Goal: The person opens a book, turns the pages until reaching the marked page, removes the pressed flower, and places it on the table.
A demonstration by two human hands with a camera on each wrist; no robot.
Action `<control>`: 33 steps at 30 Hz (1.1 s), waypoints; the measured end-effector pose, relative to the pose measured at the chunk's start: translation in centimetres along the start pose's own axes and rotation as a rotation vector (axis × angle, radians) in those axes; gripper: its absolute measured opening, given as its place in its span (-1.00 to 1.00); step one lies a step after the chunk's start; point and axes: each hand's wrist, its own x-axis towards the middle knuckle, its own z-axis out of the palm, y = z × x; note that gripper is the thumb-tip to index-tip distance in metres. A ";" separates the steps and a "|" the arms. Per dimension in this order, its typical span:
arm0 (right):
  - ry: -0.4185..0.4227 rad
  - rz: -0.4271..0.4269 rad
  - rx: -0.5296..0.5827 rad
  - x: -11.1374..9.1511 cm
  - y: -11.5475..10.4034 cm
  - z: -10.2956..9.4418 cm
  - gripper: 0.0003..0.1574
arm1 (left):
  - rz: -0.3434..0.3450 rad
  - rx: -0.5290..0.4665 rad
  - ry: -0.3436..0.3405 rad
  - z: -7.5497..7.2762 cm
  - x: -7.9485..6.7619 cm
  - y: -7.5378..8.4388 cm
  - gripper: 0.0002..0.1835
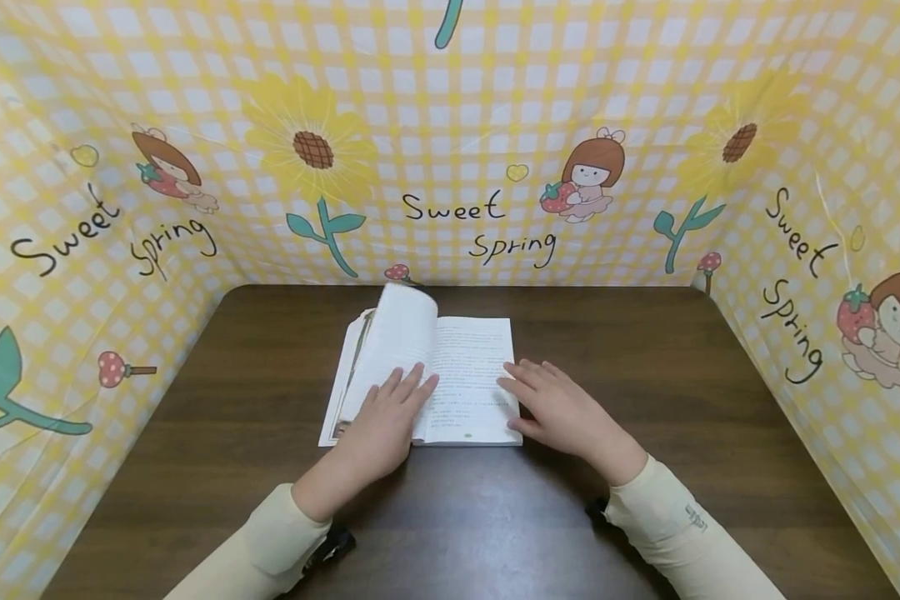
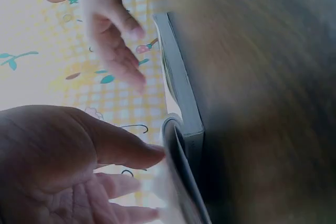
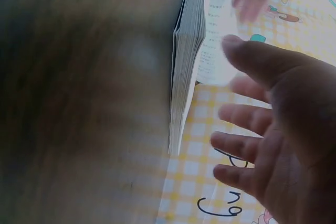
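An open book (image 1: pixel 471 379) lies on the dark wooden table, its right page flat and printed with lines of text. On its left side a raised leaf (image 1: pixel 401 337) curves upward at the top. My left hand (image 1: pixel 385 417) is spread over the lower part of that leaf near the spine, fingers extended. By the book's right edge, my right hand (image 1: pixel 558 404) has its fingertips over the page margin, fingers loosely extended; nothing is held in it. The right wrist view shows the thick page block (image 3: pixel 189 51) beside the relaxed fingers (image 3: pixel 244 119).
Brown table (image 1: pixel 645 350) surrounds the book. A yellow checked cloth (image 1: pixel 457 108) with printed flowers and figures stands as walls at the back and both sides. Dark straps (image 1: pixel 330 546) show at the cream sleeves (image 1: pixel 270 533).
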 end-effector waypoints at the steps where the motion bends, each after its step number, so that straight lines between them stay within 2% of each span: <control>1: -0.032 -0.002 0.006 0.0 0.0 0.0 -0.16 | -0.009 -0.025 -0.032 -0.1 0.0 0.0 -0.37; 5: -0.142 -0.024 0.076 -0.2 0.0 0.1 -0.15 | -0.064 -0.074 -0.117 -0.2 -0.1 0.0 -0.46; 9: -0.200 -0.051 0.158 -0.3 -0.1 0.0 -0.16 | -0.099 -0.097 -0.124 -0.2 0.0 0.0 -0.48; 12: -0.211 -0.055 0.164 -0.4 -0.1 -0.1 -0.20 | -0.108 -0.107 -0.112 0.0 0.1 -0.2 -0.42; 16: -0.205 -0.066 0.128 -0.3 -0.1 0.1 -0.30 | -0.113 -0.111 -0.103 0.3 0.3 -0.3 -0.34; 20: -0.154 -0.151 0.079 -0.3 0.0 0.1 -0.64 | -0.123 -0.106 -0.094 0.3 0.3 -0.2 -0.33; 23: -0.071 -0.241 0.027 -0.2 0.1 0.1 -0.89 | -0.124 -0.096 -0.074 0.4 0.3 -0.1 -0.36; 26: -0.007 -0.279 -0.025 -0.1 0.0 0.1 -0.82 | -0.069 -0.083 -0.039 0.6 0.4 0.0 -0.48; 30: 0.038 -0.233 -0.031 0.1 -0.3 0.0 -0.74 | 0.060 -0.093 -0.010 0.8 0.3 0.2 -0.68; 33: 0.089 -0.201 -0.025 0.1 -0.4 -0.2 -0.73 | 0.103 -0.110 -0.018 0.8 0.2 0.3 -0.77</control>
